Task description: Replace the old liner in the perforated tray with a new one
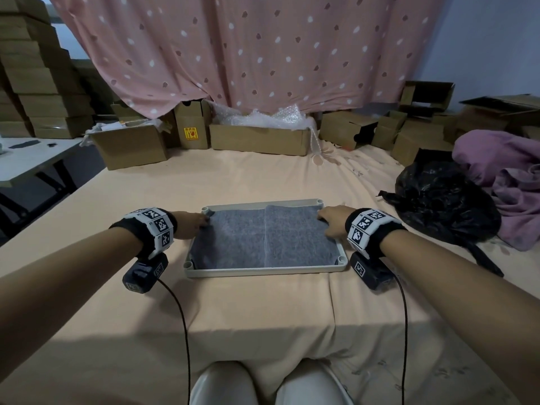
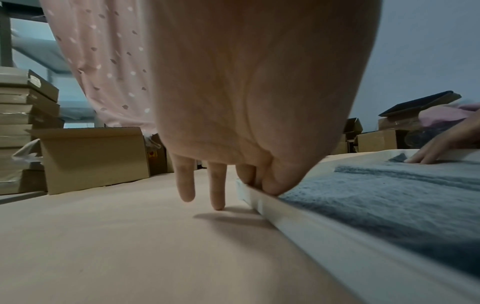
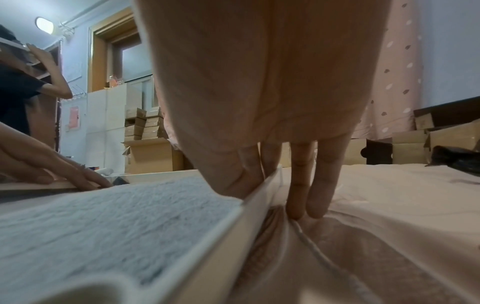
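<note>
A cream tray (image 1: 263, 271) lies on the peach bedsheet in front of me, with a grey felt liner (image 1: 263, 238) spread flat inside it. My left hand (image 1: 191, 225) rests at the tray's far left corner. In the left wrist view the left hand (image 2: 233, 144) straddles the tray rim (image 2: 324, 236), thumb side on the liner (image 2: 389, 195) and two straight fingers on the sheet outside. My right hand (image 1: 333, 222) sits at the far right edge. In the right wrist view the right hand (image 3: 259, 102) also straddles the tray rim (image 3: 246, 216), pressing the liner (image 3: 103, 216).
A black plastic bag (image 1: 444, 200) and a purple cloth (image 1: 502, 171) lie to the right of the tray. Cardboard boxes (image 1: 260, 138) line the far edge under a pink curtain. A white table (image 1: 29, 159) stands at left. Another person (image 3: 20, 92) stands in the background.
</note>
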A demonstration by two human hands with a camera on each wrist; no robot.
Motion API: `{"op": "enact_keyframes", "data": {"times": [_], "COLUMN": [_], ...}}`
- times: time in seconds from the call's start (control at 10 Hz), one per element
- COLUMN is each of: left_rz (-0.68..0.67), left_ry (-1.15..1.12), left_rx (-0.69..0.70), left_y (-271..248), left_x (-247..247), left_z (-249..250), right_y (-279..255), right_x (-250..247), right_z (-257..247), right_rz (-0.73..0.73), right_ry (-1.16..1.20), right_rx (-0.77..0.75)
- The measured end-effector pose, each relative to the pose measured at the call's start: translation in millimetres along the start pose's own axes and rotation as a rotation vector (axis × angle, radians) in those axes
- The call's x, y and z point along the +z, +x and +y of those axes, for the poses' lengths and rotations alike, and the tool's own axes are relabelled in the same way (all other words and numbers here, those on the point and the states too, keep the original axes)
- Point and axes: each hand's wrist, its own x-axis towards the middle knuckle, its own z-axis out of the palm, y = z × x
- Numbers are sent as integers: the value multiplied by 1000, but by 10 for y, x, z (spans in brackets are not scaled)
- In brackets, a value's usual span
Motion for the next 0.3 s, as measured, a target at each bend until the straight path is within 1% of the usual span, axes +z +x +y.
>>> {"op": "enact_keyframes", "data": {"times": [0.2,0.3], "left_rz": [58,124], "left_ry": [-37,-116], "left_rx": [82,101], "left_y": [-41,-133], "left_x": [19,5], "left_z": [-46,-133], "right_y": [-7,-115], "right_x": [75,74], "right_z": [-14,58], "right_rz": [-3,72], "right_ry": [22,133], "right_rx": [11,2]}}
